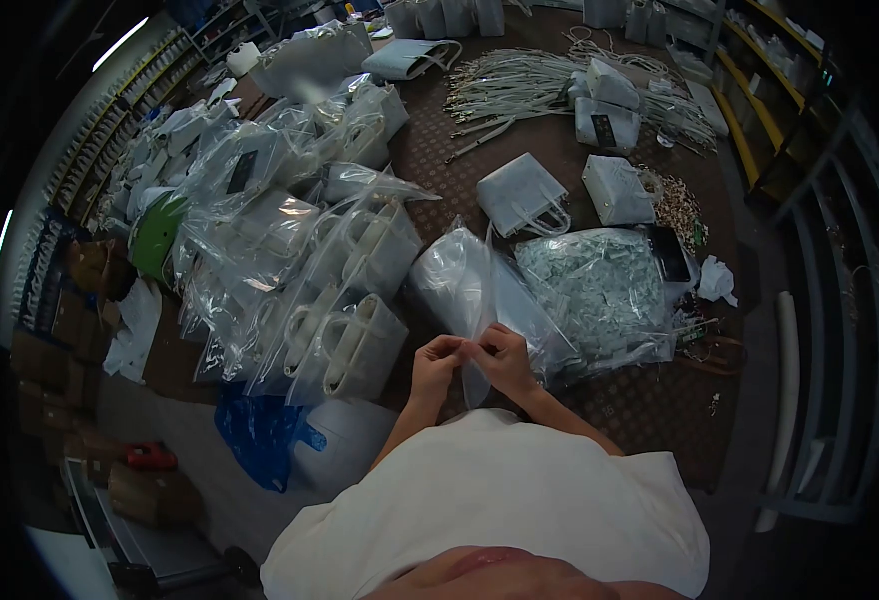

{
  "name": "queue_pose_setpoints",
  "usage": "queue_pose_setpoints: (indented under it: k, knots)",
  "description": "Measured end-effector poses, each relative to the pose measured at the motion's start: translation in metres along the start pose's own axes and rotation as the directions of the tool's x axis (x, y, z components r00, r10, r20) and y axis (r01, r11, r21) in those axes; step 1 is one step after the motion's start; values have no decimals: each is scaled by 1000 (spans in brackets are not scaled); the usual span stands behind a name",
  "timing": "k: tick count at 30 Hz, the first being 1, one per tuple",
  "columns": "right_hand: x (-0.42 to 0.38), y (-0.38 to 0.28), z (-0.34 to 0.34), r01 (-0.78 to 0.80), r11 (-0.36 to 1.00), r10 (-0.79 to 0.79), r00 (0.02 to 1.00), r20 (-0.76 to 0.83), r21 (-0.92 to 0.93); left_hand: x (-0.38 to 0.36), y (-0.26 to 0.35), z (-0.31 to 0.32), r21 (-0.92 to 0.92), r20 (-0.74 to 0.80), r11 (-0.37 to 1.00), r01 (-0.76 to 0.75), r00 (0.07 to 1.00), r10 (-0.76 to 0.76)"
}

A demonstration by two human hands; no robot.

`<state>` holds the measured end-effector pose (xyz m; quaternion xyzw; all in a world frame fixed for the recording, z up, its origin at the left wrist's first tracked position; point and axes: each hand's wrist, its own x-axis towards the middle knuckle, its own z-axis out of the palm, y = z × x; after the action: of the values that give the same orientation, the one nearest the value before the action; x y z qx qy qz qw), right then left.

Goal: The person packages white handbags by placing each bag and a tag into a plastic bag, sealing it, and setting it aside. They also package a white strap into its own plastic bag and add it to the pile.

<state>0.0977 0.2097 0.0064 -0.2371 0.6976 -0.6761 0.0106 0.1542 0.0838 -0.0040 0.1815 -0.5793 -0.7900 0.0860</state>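
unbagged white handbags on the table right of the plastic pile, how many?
4: two mid-table, handbag and handbag; two farther back, handbag and handbag. More may be hidden at the far edge.

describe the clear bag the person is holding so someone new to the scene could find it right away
Start at the big brown patterned table covered in white handbags. At its near edge, just above the person's white shirt, the left hand and right hand meet. The clear plastic bag pinched between them rises in a narrow strip; unlike the bagged handbags to the left, it looks empty and is off the table.
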Motion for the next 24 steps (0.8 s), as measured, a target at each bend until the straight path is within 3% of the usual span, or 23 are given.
queue_pose_setpoints:
  k: [1,3,5,6,7,9,10,11,12,13,15,17,18,19,20,21,22,23,24]
  knots:
    - [-2,1,-4,4,1000,-4,1000,-5,1,2,0,-2,4,-30,1000,-4,1000,4]
    - [-10,6,-20,-50,997,45,996,-76,-65,36,-15,-68,-278,-191,956,-97,981,44]
    - [-20,14,-36,-82,982,81,997,-11,-168,34,12,-89,-31,-434,984,-174,889,143]
    - [-24,18,-39,-114,956,132,990,51,-270,31,19,-81,-31,-434,985,-172,889,142]
    - [-24,19,-36,-120,955,141,988,56,-272,26,23,-67,12,-394,973,-229,894,215]
    - [-17,19,-23,111,889,-200,967,-159,-444,14,20,-39,51,-365,962,-267,892,267]
    - [-11,17,-19,101,891,-186,971,-151,-443,8,14,-23,395,-264,866,-307,865,427]
    - [-1,14,-17,148,878,-250,953,-173,-454,3,9,-9,681,-110,654,-329,838,535]
    - [8,12,-18,196,862,-316,929,-193,-467,-4,7,2,680,-121,662,-314,843,524]
    - [14,9,-23,189,864,-303,935,-184,-466,-11,6,12,711,44,554,-433,814,579]
    - [25,7,-39,-115,989,95,976,-195,-93,-16,8,11,708,313,334,-622,700,642]
    - [43,32,-73,-224,962,266,896,-355,155,-8,18,-15,753,293,293,-589,699,652]
    - [43,26,-80,-230,961,270,897,-351,153,-4,23,-26,792,277,248,-558,690,669]
    - [44,10,-88,-260,957,200,913,-356,-130,-2,28,-32,794,274,251,-554,694,666]
    - [45,-1,-92,-270,875,131,930,-342,-401,1,33,-35,816,151,342,-467,742,653]
    - [44,-7,-88,-276,873,136,930,-341,-402,3,35,-37,822,25,431,-372,780,625]
    - [40,-14,-77,5,785,-206,945,-254,-620,8,35,-36,823,24,434,-368,785,619]
    - [37,-22,-64,258,574,-508,857,-90,-777,14,33,-36,698,-77,642,-317,858,508]
    - [32,-35,-50,418,612,-480,871,104,-672,19,32,-36,535,-151,811,-234,918,365]
